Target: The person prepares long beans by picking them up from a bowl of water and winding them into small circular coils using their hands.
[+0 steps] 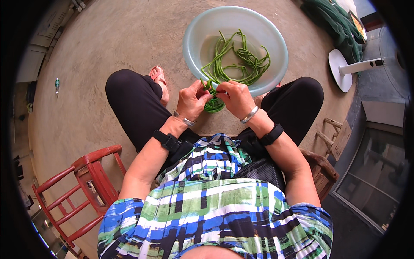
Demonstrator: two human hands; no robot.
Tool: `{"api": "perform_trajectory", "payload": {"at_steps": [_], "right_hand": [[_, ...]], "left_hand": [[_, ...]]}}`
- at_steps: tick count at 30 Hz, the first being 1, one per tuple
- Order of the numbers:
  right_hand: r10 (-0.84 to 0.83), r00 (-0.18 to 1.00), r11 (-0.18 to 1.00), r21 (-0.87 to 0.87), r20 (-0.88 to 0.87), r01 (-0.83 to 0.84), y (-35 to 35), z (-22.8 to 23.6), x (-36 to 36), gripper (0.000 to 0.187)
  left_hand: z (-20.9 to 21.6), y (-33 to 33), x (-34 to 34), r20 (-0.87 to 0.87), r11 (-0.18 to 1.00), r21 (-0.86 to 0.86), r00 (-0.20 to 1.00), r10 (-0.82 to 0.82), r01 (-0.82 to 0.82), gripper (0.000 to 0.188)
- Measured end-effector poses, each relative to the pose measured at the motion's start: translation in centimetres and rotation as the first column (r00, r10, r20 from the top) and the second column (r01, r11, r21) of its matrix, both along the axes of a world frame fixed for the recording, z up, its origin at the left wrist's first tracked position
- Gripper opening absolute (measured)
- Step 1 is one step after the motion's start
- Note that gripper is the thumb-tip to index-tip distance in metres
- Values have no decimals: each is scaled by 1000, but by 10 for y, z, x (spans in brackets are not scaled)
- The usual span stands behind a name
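In front of me stands a wide, pale blue-white plastic basin (196, 41) with several long green beans (220, 64) lying loose and tangled in it. At the basin's near rim, my left hand (191, 100) is closed with fingers and thumb pinched on a green long bean (208, 86). My right hand (236, 98) is closed beside it, its fingertips pinching at the same beans. Just beneath both hands is a curled bunch of green long beans (213, 105); whether it hangs from my fingers or rests on something is hidden.
A red wooden chair (92, 181) stands at my left, and a small wooden stool (332, 138) to the right. Beyond it are a white round-based stand (340, 71) and dark green netting (338, 30). A small bottle (57, 85) is on the concrete floor far left.
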State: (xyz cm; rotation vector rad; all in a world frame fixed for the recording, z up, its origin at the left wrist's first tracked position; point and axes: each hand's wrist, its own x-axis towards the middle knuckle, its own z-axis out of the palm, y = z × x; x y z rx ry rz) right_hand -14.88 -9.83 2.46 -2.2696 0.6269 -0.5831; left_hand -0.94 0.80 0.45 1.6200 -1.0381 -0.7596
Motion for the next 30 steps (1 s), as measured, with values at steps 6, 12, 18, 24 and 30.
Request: {"api": "perform_trajectory", "payload": {"at_steps": [6,12,18,24,30], "right_hand": [[0,1000,1000,1,10,0,0,3,0,11],[56,998,998,-17,10,-56,-3,1,-1,13],[40,999,999,5,22,-41,-4,3,1,15],[15,1000,1000,14,-11,-15,-1,5,1,19],[-50,998,995,83,-50,54,6,3,2,24]], "left_hand": [[2,2,1,-101,999,22,994,-32,34,21],[-2,-3,2,-171,998,53,985,-30,40,21],[-2,-9,4,-189,993,116,982,17,5,24],[-5,-6,-2,-94,999,42,995,32,-28,21],[5,-3,-7,248,998,-39,967,64,-56,24]]}}
